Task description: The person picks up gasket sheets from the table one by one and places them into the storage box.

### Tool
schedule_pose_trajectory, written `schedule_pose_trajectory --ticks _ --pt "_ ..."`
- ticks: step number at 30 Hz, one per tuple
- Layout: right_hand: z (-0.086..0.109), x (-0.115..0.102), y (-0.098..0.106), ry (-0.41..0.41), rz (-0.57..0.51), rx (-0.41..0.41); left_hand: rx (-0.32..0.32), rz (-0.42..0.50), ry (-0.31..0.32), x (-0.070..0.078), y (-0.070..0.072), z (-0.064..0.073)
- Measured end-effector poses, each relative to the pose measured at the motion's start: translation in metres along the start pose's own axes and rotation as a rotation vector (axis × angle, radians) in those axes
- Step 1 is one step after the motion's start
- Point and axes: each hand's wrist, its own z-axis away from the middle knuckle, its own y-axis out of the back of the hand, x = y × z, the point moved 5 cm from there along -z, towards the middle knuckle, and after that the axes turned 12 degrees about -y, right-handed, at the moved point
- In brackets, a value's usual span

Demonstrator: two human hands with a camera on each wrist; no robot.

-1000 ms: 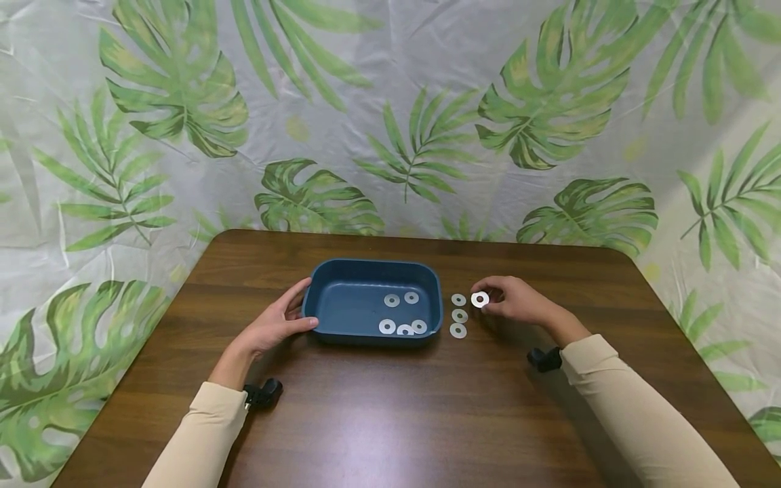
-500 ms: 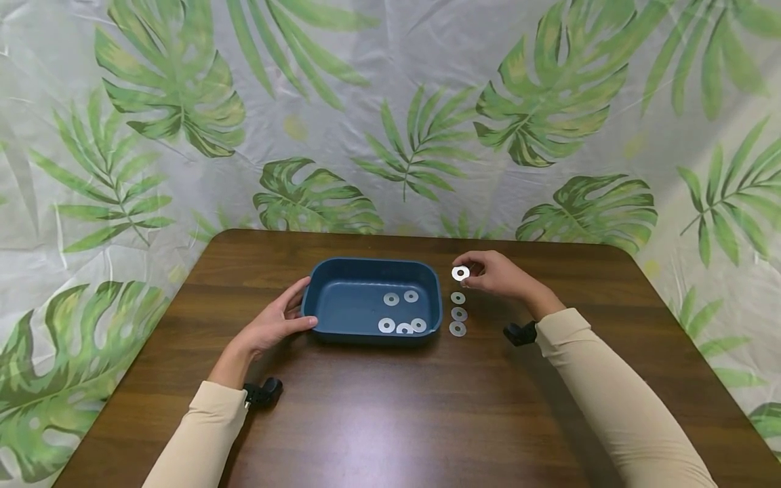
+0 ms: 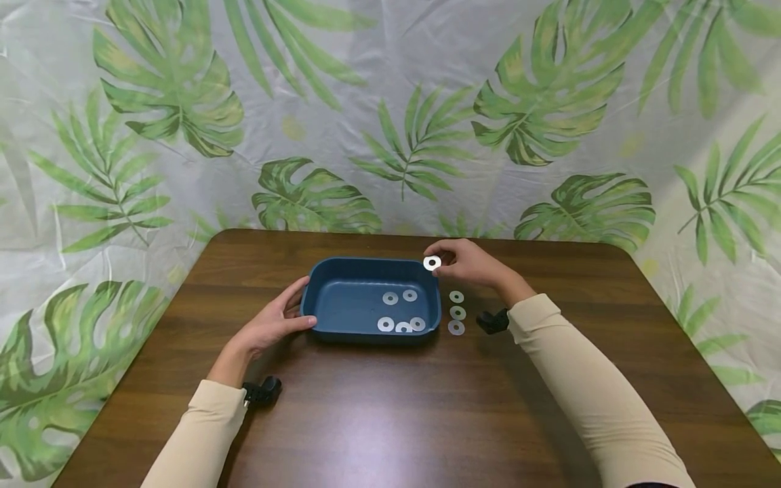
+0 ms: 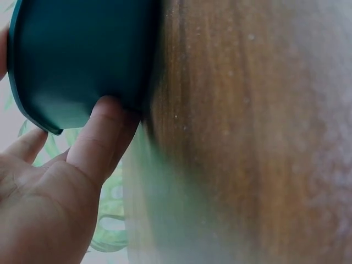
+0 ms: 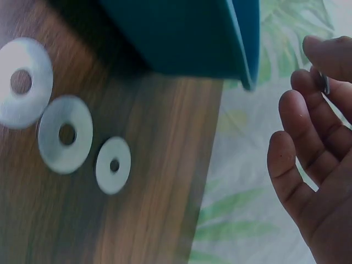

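Note:
A dark blue rectangular plastic bin [image 3: 348, 336] stands on the table. My left hand [image 3: 273, 325] grips its left end, thumb at the front rim; in the left wrist view fingers [image 4: 99, 129] press against the bin's outer wall. My right hand [image 3: 472, 264] pinches a flat metal washer [image 3: 426, 264] between thumb and fingertips, over the bin's back right corner. The right wrist view shows that washer [image 5: 326, 84] edge-on, partly hidden by the fingers. Several washers lie on the bin's floor, one [image 3: 385, 324] near the front wall.
Right of the bin, three washers lie in a column on the table: a back one [image 3: 456, 297], a middle one [image 3: 457, 313] and a front one [image 3: 455, 328]. The brown wooden table [image 3: 366, 413] ends at a leaf-patterned cloth [image 3: 415, 135] behind.
My right hand has carried the pinched washer leftward and back, from beside the column of washers to above the bin's back right corner. The left hand stays on the bin.

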Motion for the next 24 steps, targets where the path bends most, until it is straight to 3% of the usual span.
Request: schedule_pose_trajectory --ticks 7,13,24 --pt "-0.002 -0.015 -0.018 0.005 -0.016 -0.055 -0.005 0.002 0.0 -0.001 0.0 -0.002" --pt "0.0 -0.028 -0.032 0.068 0.006 -0.098 -0.001 0.011 0.001 -0.002 -0.001 -0.001" --pt "0.003 -0.041 -0.034 0.116 -0.009 -0.112 0.0 -0.007 0.016 -0.003 0.0 0.0"
